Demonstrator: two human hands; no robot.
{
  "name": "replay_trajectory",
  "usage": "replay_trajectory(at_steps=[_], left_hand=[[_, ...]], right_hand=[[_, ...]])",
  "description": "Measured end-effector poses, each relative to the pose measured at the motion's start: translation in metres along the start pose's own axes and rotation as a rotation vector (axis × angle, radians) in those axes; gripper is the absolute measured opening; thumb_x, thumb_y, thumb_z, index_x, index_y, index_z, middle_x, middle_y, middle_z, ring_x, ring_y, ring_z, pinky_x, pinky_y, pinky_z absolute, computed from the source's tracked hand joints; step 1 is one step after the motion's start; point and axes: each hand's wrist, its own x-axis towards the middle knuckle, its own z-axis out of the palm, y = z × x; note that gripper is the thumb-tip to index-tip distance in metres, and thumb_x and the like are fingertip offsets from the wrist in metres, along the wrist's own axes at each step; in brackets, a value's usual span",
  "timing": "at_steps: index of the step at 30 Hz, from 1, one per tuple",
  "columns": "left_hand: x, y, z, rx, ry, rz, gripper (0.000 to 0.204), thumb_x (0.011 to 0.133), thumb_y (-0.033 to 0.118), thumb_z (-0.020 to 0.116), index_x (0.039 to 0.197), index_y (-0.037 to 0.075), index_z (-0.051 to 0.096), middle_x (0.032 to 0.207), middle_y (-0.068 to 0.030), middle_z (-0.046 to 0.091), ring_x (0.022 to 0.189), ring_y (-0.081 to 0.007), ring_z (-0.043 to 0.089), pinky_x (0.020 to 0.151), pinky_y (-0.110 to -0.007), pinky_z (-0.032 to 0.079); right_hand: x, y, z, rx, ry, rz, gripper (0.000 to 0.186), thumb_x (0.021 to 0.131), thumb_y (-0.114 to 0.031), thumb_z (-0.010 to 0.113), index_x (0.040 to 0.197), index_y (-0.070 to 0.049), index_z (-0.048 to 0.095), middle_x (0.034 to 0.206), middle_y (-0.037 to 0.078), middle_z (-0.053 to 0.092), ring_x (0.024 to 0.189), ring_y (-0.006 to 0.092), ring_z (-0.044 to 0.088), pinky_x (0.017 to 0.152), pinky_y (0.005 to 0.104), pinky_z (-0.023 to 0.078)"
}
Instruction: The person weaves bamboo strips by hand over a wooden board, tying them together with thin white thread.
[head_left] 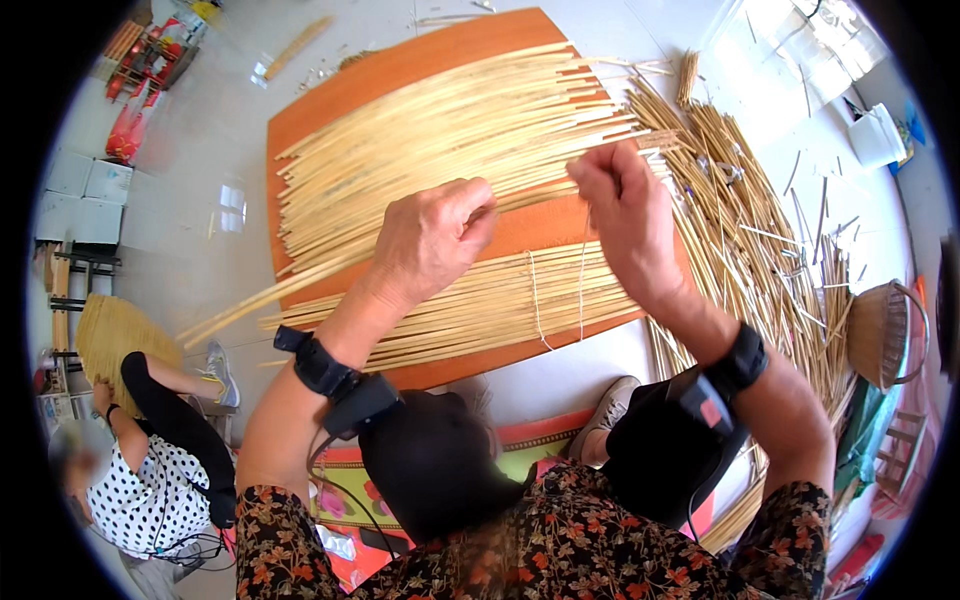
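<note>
Thread (583, 285) is pinched by the right hand (632, 215) above pale stalks (450, 308); left hand (432, 235) is curled, but its grip can't be made out tbh.

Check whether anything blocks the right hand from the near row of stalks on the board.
Nothing visible blocks it: the right hand is above the board, and only a thin thread appears to run from it down to the near stalks.

Pale-yellow stalks (450, 305) lie flat, side by side, nr front of orange desk (330, 105), w/ 2 thin white threads (535, 292) across.
</note>
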Motion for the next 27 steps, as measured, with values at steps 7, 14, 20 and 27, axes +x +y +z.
replay_trajectory(at_steps=[7,14,20,27], left_hand=[[0.002,0.077,-0.042,0.014,0.191,-0.082,0.01,0.082,0.01,0.065,0.084,0.006,0.056,0.075,-0.0103,0.066,0.067,-0.0314,0.065,0.057,-0.04,0.05],[-0.018,0.097,-0.033,-0.131,0.348,-0.173,0.012,0.081,0.005,0.069,0.082,0.004,0.058,0.072,-0.0112,0.067,0.065,-0.0283,0.067,0.057,-0.035,0.051],[-0.022,0.1,-0.025,-0.227,0.368,-0.176,0.011,0.082,0.003,0.07,0.084,0.004,0.059,0.072,-0.0115,0.068,0.067,-0.0258,0.07,0.058,-0.033,0.053],[-0.023,0.104,-0.025,-0.197,0.351,-0.159,0.011,0.081,0.002,0.07,0.084,0.004,0.059,0.072,-0.0107,0.068,0.067,-0.0243,0.07,0.057,-0.032,0.053]], right_hand=[[-0.075,-0.034,-0.007,0.189,-0.07,0.092,0.015,0.089,-0.011,0.068,0.087,-0.001,0.057,0.065,0.005,0.057,0.061,0.0062,0.049,0.055,0.0245,0.044],[-0.085,-0.03,-0.016,0.189,-0.073,-0.032,0.012,0.089,-0.009,0.068,0.087,-0.003,0.058,0.067,0.003,0.059,0.062,0.0056,0.05,0.057,0.0226,0.044],[-0.095,-0.033,-0.026,0.227,-0.168,0.027,0.008,0.09,-0.009,0.065,0.094,-0.002,0.065,0.07,0.003,0.061,0.061,0.0066,0.053,0.056,0.0239,0.045],[-0.098,-0.037,-0.031,0.205,-0.143,0.0,0.01,0.089,-0.006,0.064,0.097,-0.001,0.068,0.072,0.006,0.063,0.061,0.0082,0.055,0.056,0.0247,0.045]])
